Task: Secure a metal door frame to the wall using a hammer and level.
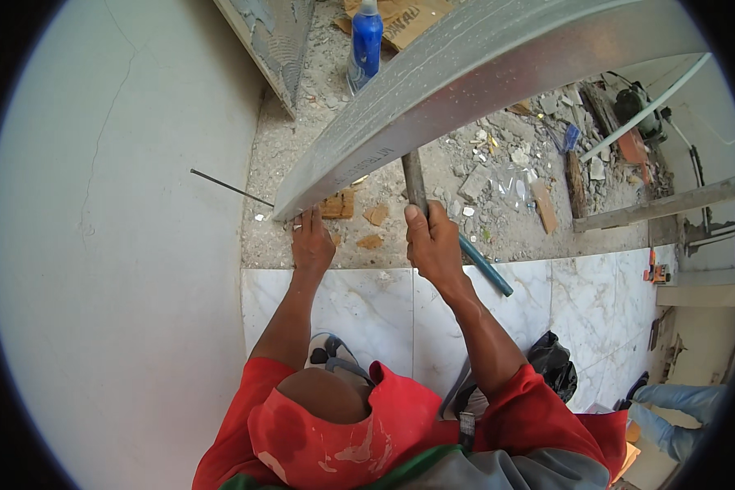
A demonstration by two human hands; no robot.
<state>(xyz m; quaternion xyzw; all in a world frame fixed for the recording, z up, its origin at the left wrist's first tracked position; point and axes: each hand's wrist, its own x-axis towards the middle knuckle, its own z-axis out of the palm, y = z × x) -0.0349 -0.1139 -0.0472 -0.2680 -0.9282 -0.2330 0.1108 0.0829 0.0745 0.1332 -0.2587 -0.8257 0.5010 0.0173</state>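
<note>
A long silver metal straightedge [433,106] runs from low beside the white wall up toward the upper right, passing close to my view. My left hand [310,245] has its fingers together at the straightedge's low end, beside a small wooden block [337,204]; the fingertips are partly hidden. My right hand [434,245] is wrapped round the grey shaft of a tool [415,180]. Its blue-green grip [488,268] sticks out below that hand, while the upper end is hidden behind the straightedge. A thin dark rod [230,188] reaches from near the wall to the straightedge's low end.
Rubble [482,163] covers the rough floor ahead. A blue spray bottle [366,41] stands beyond the straightedge. White marbled tiles [343,298] lie nearer me, with a black plastic bag [554,363] on the right. Another person's jeans [678,412] show at lower right.
</note>
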